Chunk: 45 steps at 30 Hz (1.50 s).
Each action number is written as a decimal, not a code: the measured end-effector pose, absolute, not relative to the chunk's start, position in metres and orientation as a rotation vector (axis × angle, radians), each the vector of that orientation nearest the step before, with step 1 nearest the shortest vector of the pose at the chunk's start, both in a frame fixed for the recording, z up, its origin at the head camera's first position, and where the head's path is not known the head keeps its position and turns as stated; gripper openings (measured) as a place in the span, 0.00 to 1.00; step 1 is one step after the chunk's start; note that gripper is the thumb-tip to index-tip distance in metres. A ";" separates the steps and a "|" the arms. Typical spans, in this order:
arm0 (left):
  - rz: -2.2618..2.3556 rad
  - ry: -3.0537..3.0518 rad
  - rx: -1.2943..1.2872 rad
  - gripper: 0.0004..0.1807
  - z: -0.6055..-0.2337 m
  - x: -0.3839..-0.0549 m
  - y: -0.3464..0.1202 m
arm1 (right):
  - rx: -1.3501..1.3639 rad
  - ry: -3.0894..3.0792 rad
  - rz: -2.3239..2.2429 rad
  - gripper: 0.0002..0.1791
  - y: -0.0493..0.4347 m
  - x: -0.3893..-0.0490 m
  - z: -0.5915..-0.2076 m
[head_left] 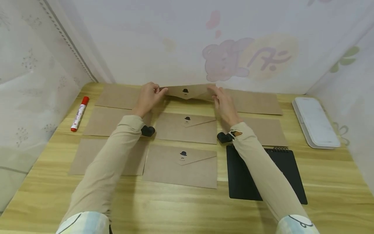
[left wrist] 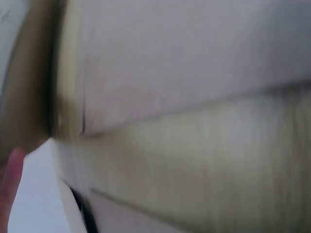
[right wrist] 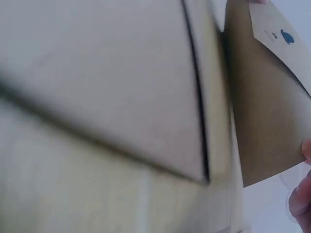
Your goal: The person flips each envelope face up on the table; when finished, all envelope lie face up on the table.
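Observation:
Near the back wall, a brown kraft envelope with a small bowler-hat print is tilted up off the table, its pointed flap facing me. My left hand pinches its left end. At its right end, my right hand grips it with thumb and fingers. The right wrist view shows the raised envelope with fingertips at its edge. Below it lie a middle envelope and a front envelope, both flat with hat prints. The left wrist view is blurred.
Plain brown envelopes lie flat in columns at left and right, partly under my arms. A red-capped marker lies far left. On the right are a black spiral notebook and a white phone case. A curtain closes off the back.

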<state>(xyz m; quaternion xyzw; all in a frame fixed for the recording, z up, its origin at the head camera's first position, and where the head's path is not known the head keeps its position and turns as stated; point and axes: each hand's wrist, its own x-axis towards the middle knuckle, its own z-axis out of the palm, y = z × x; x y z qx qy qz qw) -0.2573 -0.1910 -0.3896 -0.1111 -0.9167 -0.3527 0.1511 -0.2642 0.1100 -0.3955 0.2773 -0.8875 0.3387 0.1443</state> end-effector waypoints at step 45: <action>-0.486 -2.832 -0.252 0.03 -0.394 -0.265 -0.162 | 0.690 -3.121 0.506 0.28 0.090 -0.274 -0.388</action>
